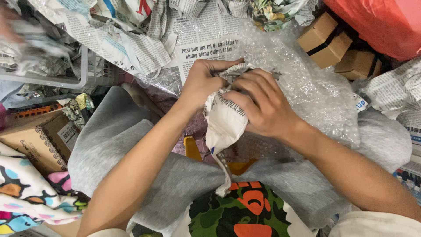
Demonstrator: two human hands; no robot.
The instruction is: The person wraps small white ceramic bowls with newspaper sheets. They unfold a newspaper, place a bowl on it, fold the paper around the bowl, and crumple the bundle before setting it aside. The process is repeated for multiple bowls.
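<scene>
Newspaper bundle (224, 118): a crumpled wad of newsprint wrapped around something hidden, white and grey with dark print, a twisted tail hanging down toward the lap; it sits between both hands, over the grey-trousered knees.
Left hand (202, 83): fingers curled tight around the upper left of the bundle, thumb tucked at the top.
Right hand (262, 105): laid over the bundle's right side, fingers pressed into the paper, closed on it.
Hands together: both clamped on the same bundle, fingertips almost meeting at its crown.
Bubble wrap (307, 83): clear sheet spread beneath and behind the hands, draped over the right knee.
Newspaper sheets (131, 48): loose, rumpled pages beyond the hands.
Cardboard boxes (326, 39): small brown boxes, upper right, well apart from the bundle.
Plastic basket (66, 81): pale grey, upper left, holding crumpled paper.
</scene>
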